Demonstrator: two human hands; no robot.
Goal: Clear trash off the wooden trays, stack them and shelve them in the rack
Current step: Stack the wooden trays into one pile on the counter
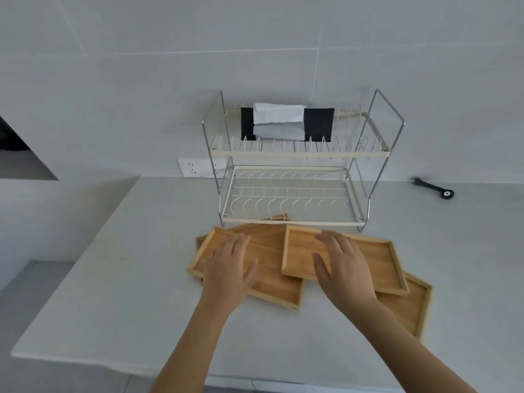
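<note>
Your two hands are out in front of you, low in the middle of the frame, over a messy bunch of wooden trays on the white worktop (pixel 113 279).

Your left hand (pixel 229 268) lies flat, palm down, over the left tray (pixel 272 282). Its fingers (pixel 235 242) are spread apart and hold nothing. I cannot tell if the hand is touching the wood or is just above it.

Your right hand (pixel 343 268) is also flat and palm down, over the right tray (pixel 377 259). Its fingers (pixel 326 239) are apart too and grip nothing.

The right tray sits on top, tilted across the others. Its left part lies over the left tray. A third tray (pixel 411 307) pokes out from under it at the lower right. One more tray (pixel 272 222) peeks out behind the left tray, and its far corner goes under the front of the rack. The trays that show look bare inside.

The wire rack (pixel 295 219) stands on the worktop just behind the trays, in the middle of the frame. It has two shelves. On the top shelf there is a black and white packet (pixel 286 123). The bottom shelf has only its wire bars.

A small black tool (pixel 433 188) lies on the worktop at the right of the frame, well apart from the trays. A white wall socket (pixel 195 167) is on the wall to the left of the rack.
</note>
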